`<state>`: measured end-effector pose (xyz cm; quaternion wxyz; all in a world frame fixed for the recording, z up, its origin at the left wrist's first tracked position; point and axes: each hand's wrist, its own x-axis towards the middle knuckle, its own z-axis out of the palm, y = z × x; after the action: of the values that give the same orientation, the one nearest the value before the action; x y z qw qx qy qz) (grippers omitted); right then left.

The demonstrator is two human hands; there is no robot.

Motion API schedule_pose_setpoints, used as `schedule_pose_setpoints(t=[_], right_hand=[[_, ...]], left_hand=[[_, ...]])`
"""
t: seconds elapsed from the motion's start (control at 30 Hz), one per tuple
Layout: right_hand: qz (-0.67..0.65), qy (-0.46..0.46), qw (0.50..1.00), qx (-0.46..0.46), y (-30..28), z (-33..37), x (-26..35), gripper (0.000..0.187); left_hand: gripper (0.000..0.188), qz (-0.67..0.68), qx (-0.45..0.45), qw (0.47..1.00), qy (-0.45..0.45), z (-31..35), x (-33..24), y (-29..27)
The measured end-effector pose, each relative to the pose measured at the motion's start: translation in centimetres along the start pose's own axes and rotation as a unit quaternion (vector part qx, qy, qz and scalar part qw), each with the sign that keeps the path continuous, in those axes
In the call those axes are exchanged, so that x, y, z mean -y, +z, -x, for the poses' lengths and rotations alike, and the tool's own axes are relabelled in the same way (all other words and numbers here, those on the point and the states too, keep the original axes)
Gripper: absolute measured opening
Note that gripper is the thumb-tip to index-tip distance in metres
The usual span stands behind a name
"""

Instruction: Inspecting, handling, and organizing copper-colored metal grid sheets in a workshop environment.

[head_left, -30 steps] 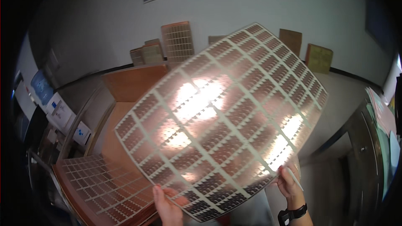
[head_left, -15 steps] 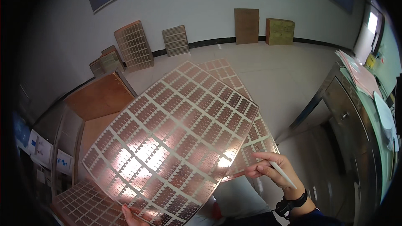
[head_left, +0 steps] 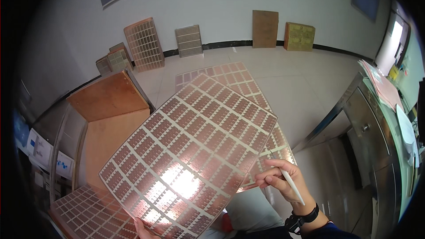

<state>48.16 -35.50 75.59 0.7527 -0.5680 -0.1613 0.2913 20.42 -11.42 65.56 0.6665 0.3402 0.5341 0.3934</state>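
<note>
A thin copper-coloured panel [head_left: 212,126] with rows of toothed rectangular blocks lies tilted before me, light glaring off its lower part. My left hand [head_left: 145,230] grips its lower left edge; most of that hand is hidden beneath. My right hand [head_left: 283,180] pinches a slim white pen-like tool [head_left: 291,183] with a thin dark tip, pointing up and away beside the panel's right edge. A second patterned panel [head_left: 230,71] is partly covered by the first and shows at its far and right sides. Whether my right fingertips touch either panel I cannot tell.
At lower left, more patterned panels [head_left: 86,208] lie beside a wooden stand with an upright brown board [head_left: 108,97]. Several panel stacks [head_left: 145,46] lean along the far wall. A metal cabinet [head_left: 367,124] with papers on top stands at right.
The held panel has shifted slightly right and down, and its glare has moved. More of the second panel shows behind it. My right hand, still pinching the tool, has moved slightly left.
</note>
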Motion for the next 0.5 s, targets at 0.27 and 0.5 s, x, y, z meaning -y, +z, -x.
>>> schedule_pose_setpoints(t=[0.27, 0.5], right_hand=[[-0.004, -0.026, 1.000, -0.005, 0.0, -0.1, -0.8, 0.031], [-0.042, -0.025, 0.998, -0.026, -0.1, -0.1, -1.5, 0.028]], left_hand=[[0.031, 0.019, 0.015, 1.000, -0.008, 0.1, 0.3, 0.0], [0.036, 0.013, 0.042, 0.999, -0.013, 0.3, 0.5, -0.3]])
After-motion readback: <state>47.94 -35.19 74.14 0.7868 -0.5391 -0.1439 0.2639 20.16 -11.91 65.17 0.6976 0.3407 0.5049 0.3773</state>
